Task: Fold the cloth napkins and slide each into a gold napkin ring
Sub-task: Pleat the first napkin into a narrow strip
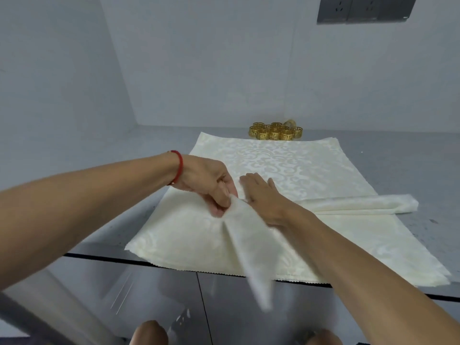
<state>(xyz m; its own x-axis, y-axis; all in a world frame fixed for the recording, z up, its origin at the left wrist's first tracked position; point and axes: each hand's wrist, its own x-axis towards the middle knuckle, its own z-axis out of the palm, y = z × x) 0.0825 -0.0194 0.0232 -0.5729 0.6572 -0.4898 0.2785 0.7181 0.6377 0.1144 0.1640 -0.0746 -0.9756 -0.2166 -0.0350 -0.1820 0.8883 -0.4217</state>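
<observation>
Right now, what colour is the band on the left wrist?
Red: the wrist band shows plainly in the head view.

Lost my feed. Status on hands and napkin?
Left hand pinching folded napkin. Right hand flat on it. Gold rings beyond the stack, untouched. Nothing blocking.

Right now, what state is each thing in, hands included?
left hand: pinches the folded napkin's end, lifting it
right hand: flat, fingers straight, pressing on the folded napkin
folded napkin: long narrow strip, right end on the stack, left end raised and blurred
napkin stack: flat, unfolded
gold napkin rings: clustered behind the stack, no napkin in them
</observation>
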